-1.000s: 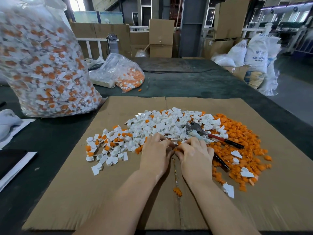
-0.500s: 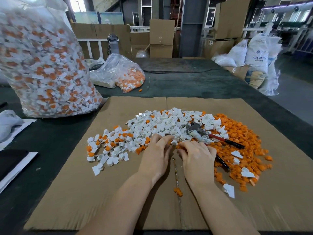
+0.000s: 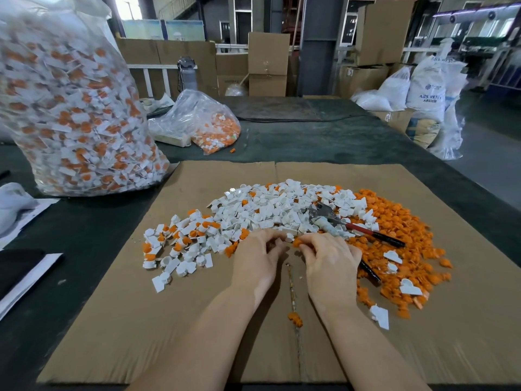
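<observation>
Just below the centre of the frame the two hands meet fingertip to fingertip. The right hand (image 3: 331, 262) pinches a small orange cap (image 3: 297, 243) between thumb and curled fingers. The left hand (image 3: 258, 259), fingers also curled, pinches a small white piece (image 3: 289, 237) just beside it. The two parts sit close together at the near edge of the heaps, and whether they are joined or already apart is too small to tell.

Both parts look like light, stiff moulded plastic, smooth and a little slippery. They are unlikely to break, but they could easily flick away when they let go. A fingertip pinch on the cap's rim, with the white body braced on its flat tab, seems the surest hold, using a short twist or pull rather than force.

Behind the fingers spreads a white heap (image 3: 270, 213) with some orange still in it, and to the right lies an orange heap (image 3: 400, 230). Red-handled pliers (image 3: 352, 227) lie across the boundary between them. Everything rests on a cardboard sheet (image 3: 197, 320) on a dark table (image 3: 310, 136). A large bag (image 3: 70, 108) of mixed parts fills the upper left, and a small bag (image 3: 203, 122) lies beyond it.
</observation>
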### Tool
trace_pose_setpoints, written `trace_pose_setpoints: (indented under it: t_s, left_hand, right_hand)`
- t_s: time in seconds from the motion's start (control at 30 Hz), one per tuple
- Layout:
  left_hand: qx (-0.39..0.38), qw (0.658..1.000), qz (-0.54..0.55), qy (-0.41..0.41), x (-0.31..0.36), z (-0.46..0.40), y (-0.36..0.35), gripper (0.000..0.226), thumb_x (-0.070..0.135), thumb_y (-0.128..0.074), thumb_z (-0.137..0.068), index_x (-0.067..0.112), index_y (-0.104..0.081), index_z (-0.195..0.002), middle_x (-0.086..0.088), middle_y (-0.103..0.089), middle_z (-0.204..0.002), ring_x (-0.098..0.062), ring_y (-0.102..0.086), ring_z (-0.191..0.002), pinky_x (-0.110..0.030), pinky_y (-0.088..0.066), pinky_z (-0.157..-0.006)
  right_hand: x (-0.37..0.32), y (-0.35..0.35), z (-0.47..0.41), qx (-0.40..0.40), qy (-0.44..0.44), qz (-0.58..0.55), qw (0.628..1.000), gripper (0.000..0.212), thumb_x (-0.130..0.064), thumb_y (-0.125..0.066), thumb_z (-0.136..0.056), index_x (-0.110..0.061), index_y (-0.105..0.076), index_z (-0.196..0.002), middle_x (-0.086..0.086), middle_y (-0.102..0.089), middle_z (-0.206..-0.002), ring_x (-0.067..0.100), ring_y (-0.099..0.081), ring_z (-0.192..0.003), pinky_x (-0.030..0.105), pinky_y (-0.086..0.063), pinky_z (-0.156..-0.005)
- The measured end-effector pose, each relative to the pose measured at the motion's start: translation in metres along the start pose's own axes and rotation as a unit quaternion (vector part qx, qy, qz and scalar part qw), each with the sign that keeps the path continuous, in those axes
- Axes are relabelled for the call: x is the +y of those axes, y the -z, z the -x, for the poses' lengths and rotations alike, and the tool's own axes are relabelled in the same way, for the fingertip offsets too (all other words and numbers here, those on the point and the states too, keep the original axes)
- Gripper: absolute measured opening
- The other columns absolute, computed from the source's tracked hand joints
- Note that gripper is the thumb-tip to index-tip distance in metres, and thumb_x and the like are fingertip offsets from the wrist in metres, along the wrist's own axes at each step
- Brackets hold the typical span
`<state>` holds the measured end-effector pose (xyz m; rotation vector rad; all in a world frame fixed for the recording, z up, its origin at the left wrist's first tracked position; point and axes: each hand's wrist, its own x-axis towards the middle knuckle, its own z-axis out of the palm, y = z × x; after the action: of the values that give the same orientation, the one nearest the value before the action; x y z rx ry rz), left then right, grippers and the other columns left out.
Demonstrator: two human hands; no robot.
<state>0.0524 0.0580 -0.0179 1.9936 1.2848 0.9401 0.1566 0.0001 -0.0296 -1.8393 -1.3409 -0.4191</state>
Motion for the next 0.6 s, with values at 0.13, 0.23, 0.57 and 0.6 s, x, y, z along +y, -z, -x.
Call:
trace_pose_setpoints:
  t_s: [0.13,0.23,0.57,0.6]
  left_hand:
    - [0.017,0.999,0.038,0.029,0.0029,-0.0004,-0.0024,0.015,0.018,-0.066,-0.086,0.030,-0.061,-0.080,0.007,-0.058,-0.094,-0.010,-0.054,-0.088,-0.018,-0.038,-0.071]
    - [0.021,1.000,0.016,0.015,0.0018,0.0002,-0.0040,0.018,0.020,-0.069,-0.084,0.033,-0.060,-0.076,0.010,-0.058,-0.090,-0.011,-0.050,-0.093,-0.022,-0.039,-0.079]
    - [0.019,0.976,0.199,0.083,-0.0033,-0.0012,-0.0048,0.017,0.013,-0.062,-0.089,0.028,-0.057,-0.081,-0.003,-0.066,-0.079,-0.014,-0.066,-0.072,-0.026,-0.054,-0.068]
    - [0.014,0.967,0.236,0.094,-0.0031,-0.0013,-0.0052,0.018,0.010,-0.060,-0.090,0.027,-0.057,-0.083,-0.004,-0.066,-0.076,-0.012,-0.066,-0.068,-0.023,-0.054,-0.065]
  right_hand:
    - [-0.0002,0.0012,-0.0004,-0.004,-0.023,-0.011,1.000,0.011,-0.011,-0.077,-0.075,-0.017,-0.067,-0.076,-0.003,-0.066,-0.071,0.020,-0.060,-0.071,0.032,-0.029,-0.075]
    - [-0.0007,0.0023,-0.0009,-0.007,-0.027,-0.014,1.000,0.010,-0.012,-0.076,-0.075,-0.015,-0.067,-0.075,-0.002,-0.065,-0.071,0.021,-0.060,-0.071,0.033,-0.030,-0.074]
    - [-0.0011,0.0025,-0.0015,-0.026,-0.046,-0.029,0.998,0.006,-0.014,-0.071,-0.080,-0.015,-0.067,-0.077,-0.003,-0.065,-0.072,0.020,-0.058,-0.073,0.030,-0.023,-0.075]
    - [-0.0013,0.0027,-0.0014,-0.026,-0.047,-0.034,0.998,0.006,-0.015,-0.071,-0.080,-0.015,-0.067,-0.076,-0.003,-0.065,-0.072,0.020,-0.058,-0.072,0.030,-0.023,-0.076]
